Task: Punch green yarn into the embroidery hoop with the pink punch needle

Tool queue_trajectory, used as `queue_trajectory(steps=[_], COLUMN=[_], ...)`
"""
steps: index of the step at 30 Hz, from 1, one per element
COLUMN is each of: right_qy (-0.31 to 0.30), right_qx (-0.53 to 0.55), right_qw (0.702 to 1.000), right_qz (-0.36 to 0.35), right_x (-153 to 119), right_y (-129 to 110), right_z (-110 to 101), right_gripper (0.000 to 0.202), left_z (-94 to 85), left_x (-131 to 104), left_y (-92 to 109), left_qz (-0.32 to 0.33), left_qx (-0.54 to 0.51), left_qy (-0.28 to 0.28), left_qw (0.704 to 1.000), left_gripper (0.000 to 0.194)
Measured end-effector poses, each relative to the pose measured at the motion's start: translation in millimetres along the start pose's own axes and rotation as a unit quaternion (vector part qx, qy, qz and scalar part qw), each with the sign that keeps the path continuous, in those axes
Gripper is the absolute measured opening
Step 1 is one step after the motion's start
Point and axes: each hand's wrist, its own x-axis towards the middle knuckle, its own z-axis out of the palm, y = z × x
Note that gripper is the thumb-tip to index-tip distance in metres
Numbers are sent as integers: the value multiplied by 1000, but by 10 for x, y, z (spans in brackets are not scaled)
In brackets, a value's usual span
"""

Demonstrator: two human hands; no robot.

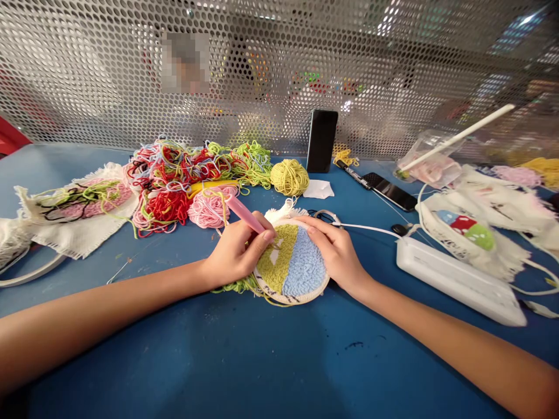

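My left hand [241, 247] is closed around a pink punch needle [244, 214], its tip down at the olive-yellow part of the looped piece. Yellow yarn trails from the needle's upper end. My right hand [338, 250] grips the far right rim of the round embroidery hoop [301, 299], fingers over the edge. Inside the hoop, the stitched cloth [305, 265] is olive-yellow on the left and light blue on the right, with small bare white patches in the yellow. Green yarn sticks out under the hoop's left side.
A tangled yarn heap [170, 174], a pink yarn ball [208, 206] and a yellow yarn ball [289, 177] lie behind the hoop. A phone [322, 141] stands upright near the perforated metal panel [96, 75]. To the right are another phone [390, 191], a white power strip [458, 279] and stitched cloths [493, 198].
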Motion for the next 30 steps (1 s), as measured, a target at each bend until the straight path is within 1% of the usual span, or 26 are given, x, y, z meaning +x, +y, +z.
queue_trajectory(steps=[4,7,10,12,14,16,18,22,26,28,30], right_qy=[3,7,10,13,17,19,19,18,22,24,23], right_qx=[-11,-22,-29,-28,-27,-26,-21,-5,2,2,-2], right_qw=[1000,1000,999,999,999,999,1000,1000,1000,1000,1000], right_qz=[-7,-13,-18,-21,-22,-17,-6,11,12,14,15], right_x=[-4,-9,-25,-35,-37,-29,-16,1,2,1,1], right_y=[-8,-14,-27,-33,-29,-16,4,38,40,37,34], right_z=[-8,-11,-10,-7,-3,1,4,9,10,8,5], right_gripper=[27,28,28,28,28,27,27,26,24,23,24], left_z=[-5,9,30,41,48,49,45,24,10,10,12], left_x=[27,28,7,-7,-12,-11,-7,-4,-14,-25,-35], left_y=[24,53,62,57,48,42,39,37,22,8,-2], left_qz=[33,36,34,33,29,16,-1,-17,-42,-60,-70], left_qx=[50,79,79,80,82,80,72,27,-34,-57,-73], left_qy=[-42,-82,-120,-133,-135,-129,-109,-35,25,39,41], left_qw=[997,993,989,987,987,988,991,999,998,996,994], left_gripper=[16,14,16,16,17,18,17,22,24,24,25])
